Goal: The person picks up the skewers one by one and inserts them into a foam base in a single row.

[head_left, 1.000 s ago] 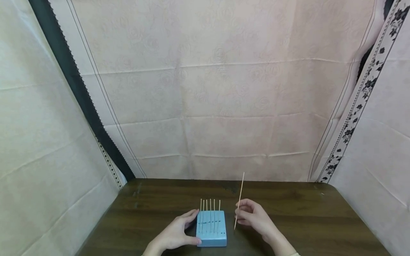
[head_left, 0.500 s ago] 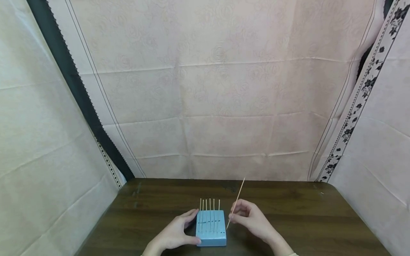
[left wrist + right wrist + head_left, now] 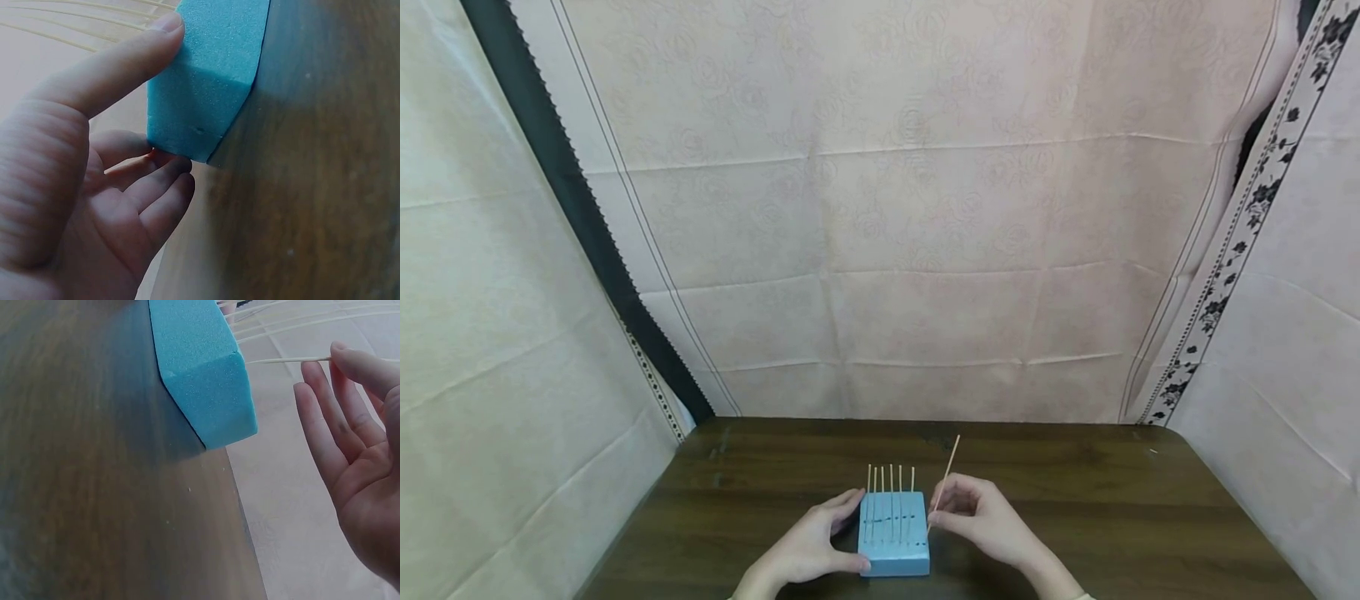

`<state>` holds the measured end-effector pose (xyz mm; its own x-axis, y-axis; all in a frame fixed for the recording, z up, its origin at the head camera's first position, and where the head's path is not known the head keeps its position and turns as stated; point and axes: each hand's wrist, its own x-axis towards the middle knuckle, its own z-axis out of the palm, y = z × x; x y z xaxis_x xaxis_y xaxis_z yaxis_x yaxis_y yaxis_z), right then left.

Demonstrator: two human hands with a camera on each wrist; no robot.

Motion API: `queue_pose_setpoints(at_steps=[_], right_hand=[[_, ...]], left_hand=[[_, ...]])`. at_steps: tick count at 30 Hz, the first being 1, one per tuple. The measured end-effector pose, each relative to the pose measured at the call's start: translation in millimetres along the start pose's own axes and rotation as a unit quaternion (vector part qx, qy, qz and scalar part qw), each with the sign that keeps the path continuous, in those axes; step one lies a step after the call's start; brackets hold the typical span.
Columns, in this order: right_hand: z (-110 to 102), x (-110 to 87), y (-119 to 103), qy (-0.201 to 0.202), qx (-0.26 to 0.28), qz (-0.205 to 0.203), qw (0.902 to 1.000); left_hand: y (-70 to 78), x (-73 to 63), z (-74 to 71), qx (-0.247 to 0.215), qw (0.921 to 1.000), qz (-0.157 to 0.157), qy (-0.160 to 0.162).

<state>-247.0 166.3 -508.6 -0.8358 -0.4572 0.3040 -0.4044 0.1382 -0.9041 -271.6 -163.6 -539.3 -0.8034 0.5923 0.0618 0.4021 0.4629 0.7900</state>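
A light blue foam block [image 3: 893, 550] lies on the table, with several thin bamboo skewers [image 3: 891, 479] standing in it. My left hand [image 3: 808, 542] grips the block at its left side, the thumb on the near end and fingers at the far end; the left wrist view shows the thumb on the block's edge [image 3: 206, 75]. Between thumb and fingertips, my right hand [image 3: 985, 518] pinches another skewer [image 3: 952, 454], tilted to the right. In the right wrist view this skewer's lower end [image 3: 281, 360] appears at the block's top right corner; whether it is inside cannot be told.
A dark brown wooden table [image 3: 1075, 508] carries the block near its front. Pale cloth [image 3: 925, 250] hangs behind the table and along both sides. Small dark holes [image 3: 919, 544] dot the block's top.
My right hand has moved left toward the block, and its skewer has come lower and leaned over to the right. The left hand and block have stayed put.
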Motion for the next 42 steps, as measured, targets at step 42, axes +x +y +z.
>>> queue_pose_setpoints(at_steps=[42], right_hand=[[3.8, 0.7, -6.3, -0.024, -0.037, 0.0, 0.999]], left_hand=[[-2.0, 2.1, 0.1, 0.004, 0.9999, -0.017, 0.0]])
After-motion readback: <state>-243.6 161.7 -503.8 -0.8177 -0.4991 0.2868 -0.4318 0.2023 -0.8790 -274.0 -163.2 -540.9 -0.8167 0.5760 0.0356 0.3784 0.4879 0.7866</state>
